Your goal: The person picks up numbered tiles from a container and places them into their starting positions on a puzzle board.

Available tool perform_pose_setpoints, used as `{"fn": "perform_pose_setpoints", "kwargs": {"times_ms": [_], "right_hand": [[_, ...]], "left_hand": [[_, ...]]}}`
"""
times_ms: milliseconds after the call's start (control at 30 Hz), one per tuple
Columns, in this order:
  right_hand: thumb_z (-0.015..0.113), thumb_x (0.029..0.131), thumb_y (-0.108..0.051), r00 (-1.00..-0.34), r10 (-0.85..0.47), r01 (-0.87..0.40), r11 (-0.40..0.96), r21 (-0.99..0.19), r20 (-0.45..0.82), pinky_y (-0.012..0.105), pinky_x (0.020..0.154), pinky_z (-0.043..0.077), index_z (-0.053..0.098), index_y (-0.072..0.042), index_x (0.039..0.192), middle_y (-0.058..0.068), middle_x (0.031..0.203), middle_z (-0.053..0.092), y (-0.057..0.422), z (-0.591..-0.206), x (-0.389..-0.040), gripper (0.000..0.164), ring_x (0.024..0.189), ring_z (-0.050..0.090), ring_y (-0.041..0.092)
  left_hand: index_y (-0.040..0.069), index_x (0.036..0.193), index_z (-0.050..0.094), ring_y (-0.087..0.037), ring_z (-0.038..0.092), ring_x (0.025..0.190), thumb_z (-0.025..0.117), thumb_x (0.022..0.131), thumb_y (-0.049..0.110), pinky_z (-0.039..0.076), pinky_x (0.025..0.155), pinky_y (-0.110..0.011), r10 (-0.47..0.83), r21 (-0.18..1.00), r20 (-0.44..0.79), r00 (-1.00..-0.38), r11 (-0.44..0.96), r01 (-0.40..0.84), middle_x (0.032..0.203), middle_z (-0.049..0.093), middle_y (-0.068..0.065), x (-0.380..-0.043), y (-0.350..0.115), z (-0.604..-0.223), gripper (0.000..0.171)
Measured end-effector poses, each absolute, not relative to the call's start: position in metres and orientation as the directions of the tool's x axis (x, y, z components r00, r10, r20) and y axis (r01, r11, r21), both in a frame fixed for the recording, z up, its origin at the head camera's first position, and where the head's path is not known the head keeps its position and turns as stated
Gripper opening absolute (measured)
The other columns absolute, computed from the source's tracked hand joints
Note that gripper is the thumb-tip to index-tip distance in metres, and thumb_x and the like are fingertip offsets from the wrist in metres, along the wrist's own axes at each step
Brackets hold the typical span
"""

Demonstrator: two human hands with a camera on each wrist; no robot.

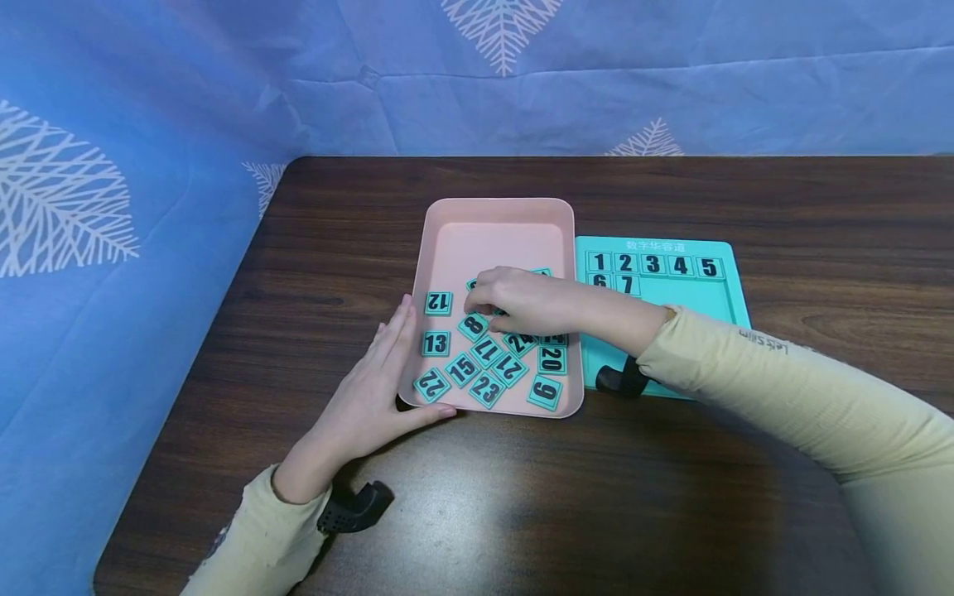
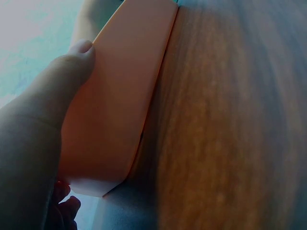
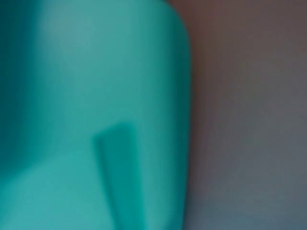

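My left hand lies along the left side of a pink tray, its fingers straight and its thumb on the front rim. The left wrist view shows that thumb against the tray's outer wall. Several teal number tiles lie in the tray. My right hand reaches in from the right with bent fingers. Its fingertips and thumb are at the upper edge of the 8 tile; whether they pinch it cannot be told. The hand covers some tiles behind it.
Right of the tray, a teal number board holds tiles 1 to 7 in its upper rows. My right forearm crosses over it. The right wrist view shows a blurred teal board edge. Both lie on a dark wooden table, with a blue curtain behind.
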State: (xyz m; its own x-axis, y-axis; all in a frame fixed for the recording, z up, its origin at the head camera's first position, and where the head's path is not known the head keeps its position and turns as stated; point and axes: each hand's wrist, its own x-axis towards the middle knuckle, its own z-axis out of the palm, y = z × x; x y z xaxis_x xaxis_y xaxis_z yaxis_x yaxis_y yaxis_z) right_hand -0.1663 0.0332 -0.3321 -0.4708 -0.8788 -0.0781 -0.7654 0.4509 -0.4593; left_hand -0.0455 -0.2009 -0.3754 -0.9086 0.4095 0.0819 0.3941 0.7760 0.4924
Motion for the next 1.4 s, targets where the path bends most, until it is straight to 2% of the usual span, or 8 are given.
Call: {"fn": "perform_pose_setpoints", "kwargs": {"times_ms": [233,500,633,833,1067,1200,1400], "right_hand": [[0.075,0.083,-0.010,-0.497,-0.866,-0.745,0.461,-0.481,-0.060,0.029,0.072,0.044,0.062,-0.005,0.101,0.005,0.084,0.053,0.035,-0.331,-0.167,0.023,0.082,0.047,0.018],[0.075,0.082,-0.010,-0.527,-0.850,-0.722,0.446,-0.529,0.003,0.029,0.076,0.045,0.063,-0.005,0.105,0.006,0.094,0.057,0.043,-0.324,-0.162,0.027,0.086,0.049,0.018],[0.076,0.081,-0.012,-0.564,-0.826,-0.694,0.457,-0.557,0.025,0.030,0.077,0.047,0.064,-0.006,0.108,0.007,0.101,0.059,0.053,-0.318,-0.156,0.030,0.088,0.051,0.020],[0.072,0.083,-0.008,-0.647,-0.762,-0.619,0.508,-0.599,0.022,0.033,0.076,0.048,0.063,-0.005,0.109,0.009,0.100,0.058,0.074,-0.306,-0.148,0.027,0.088,0.053,0.023],[0.074,0.081,-0.008,-0.696,-0.715,-0.618,0.549,-0.563,0.066,0.037,0.075,0.050,0.062,-0.006,0.108,0.005,0.095,0.058,0.103,-0.301,-0.143,0.029,0.086,0.053,0.020],[0.075,0.081,-0.006,-0.711,-0.697,-0.619,0.564,-0.546,0.086,0.040,0.079,0.051,0.061,-0.005,0.109,0.006,0.097,0.060,0.118,-0.300,-0.143,0.031,0.089,0.055,0.018],[0.078,0.079,-0.007,-0.764,-0.641,-0.577,0.630,-0.519,0.071,0.040,0.076,0.050,0.063,-0.006,0.111,0.006,0.098,0.059,0.138,-0.298,-0.140,0.036,0.088,0.056,0.019]], "left_hand": [[0.014,0.154,-0.005,-0.018,0.005,0.145,0.064,0.077,0.067,0.014,0.116,-0.044,0.409,0.486,0.092,-0.908,0.777,0.399,0.160,-0.003,-0.004,-0.046,-0.201,-0.376,0.116],[0.014,0.154,-0.004,-0.016,0.006,0.145,0.064,0.077,0.067,0.014,0.116,-0.044,0.411,0.489,0.098,-0.906,0.773,0.403,0.160,-0.003,-0.003,-0.045,-0.200,-0.376,0.116],[0.014,0.154,-0.005,-0.016,0.006,0.144,0.064,0.077,0.067,0.014,0.116,-0.043,0.408,0.490,0.094,-0.908,0.775,0.399,0.160,-0.003,-0.004,-0.044,-0.200,-0.376,0.116],[0.015,0.154,-0.006,-0.016,0.005,0.144,0.064,0.077,0.067,0.013,0.116,-0.044,0.405,0.492,0.091,-0.910,0.776,0.395,0.160,-0.003,-0.004,-0.045,-0.200,-0.376,0.116],[0.016,0.154,-0.006,-0.017,0.006,0.144,0.065,0.077,0.067,0.014,0.116,-0.044,0.402,0.497,0.093,-0.911,0.774,0.392,0.160,-0.002,-0.003,-0.045,-0.200,-0.376,0.116],[0.016,0.154,-0.005,-0.018,0.007,0.145,0.065,0.077,0.067,0.014,0.116,-0.045,0.402,0.497,0.094,-0.911,0.774,0.393,0.160,-0.002,-0.003,-0.045,-0.200,-0.377,0.116],[0.015,0.154,-0.004,-0.017,0.007,0.144,0.065,0.077,0.066,0.014,0.116,-0.045,0.405,0.495,0.100,-0.909,0.772,0.398,0.160,-0.003,-0.002,-0.046,-0.200,-0.376,0.116]]}}
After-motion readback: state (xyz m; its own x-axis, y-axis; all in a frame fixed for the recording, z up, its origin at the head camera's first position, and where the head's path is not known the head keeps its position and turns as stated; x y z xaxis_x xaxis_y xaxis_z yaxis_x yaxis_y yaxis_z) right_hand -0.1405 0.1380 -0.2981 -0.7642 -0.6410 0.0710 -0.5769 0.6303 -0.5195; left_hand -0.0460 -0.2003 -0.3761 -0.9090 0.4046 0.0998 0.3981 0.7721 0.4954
